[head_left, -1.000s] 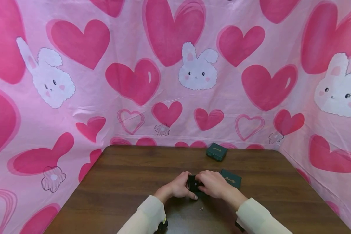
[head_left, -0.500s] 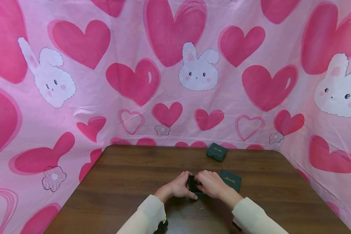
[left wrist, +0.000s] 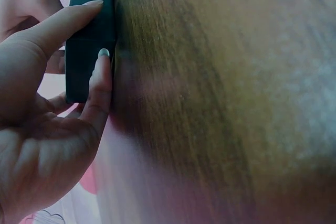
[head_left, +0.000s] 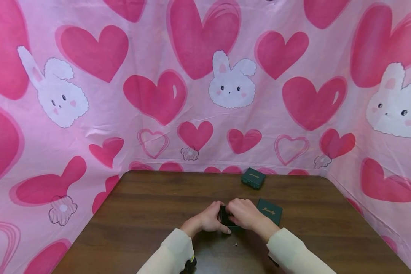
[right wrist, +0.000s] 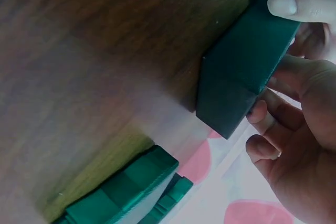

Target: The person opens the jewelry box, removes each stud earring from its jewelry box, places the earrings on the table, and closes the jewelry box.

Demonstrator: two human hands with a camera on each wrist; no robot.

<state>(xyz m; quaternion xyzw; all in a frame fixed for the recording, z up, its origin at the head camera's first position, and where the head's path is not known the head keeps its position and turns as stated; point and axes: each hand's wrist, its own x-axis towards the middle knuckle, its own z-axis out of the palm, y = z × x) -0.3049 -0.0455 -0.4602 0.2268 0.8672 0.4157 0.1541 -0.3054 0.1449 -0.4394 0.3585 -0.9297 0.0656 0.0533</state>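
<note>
My left hand (head_left: 210, 218) grips the left side of an open dark green jewelry box (right wrist: 241, 51), its thumb at the near edge. The box stands on the wooden table and shows a dark interior (head_left: 224, 215). In the left wrist view, two fingertips of the left hand (left wrist: 63, 108) lie against the box's side. My right hand (head_left: 244, 214) is over the box's right part with its fingers bent down into the opening. Those fingertips are hidden, so what they hold or press cannot be seen.
A green lid (head_left: 270, 211) with gold "Jewelry" lettering lies just right of the right hand. Farther back stands a similar green jewelry box (head_left: 254, 178). A tiny pale object (head_left: 235, 244), too small to identify, lies in front. Pink cloth (head_left: 233, 133) surrounds the table (head_left: 150, 213).
My right hand has shifted slightly left over the box. The black insert with its small star-shaped mark, visible earlier, is now dark and covered. The left hand stays in place.
</note>
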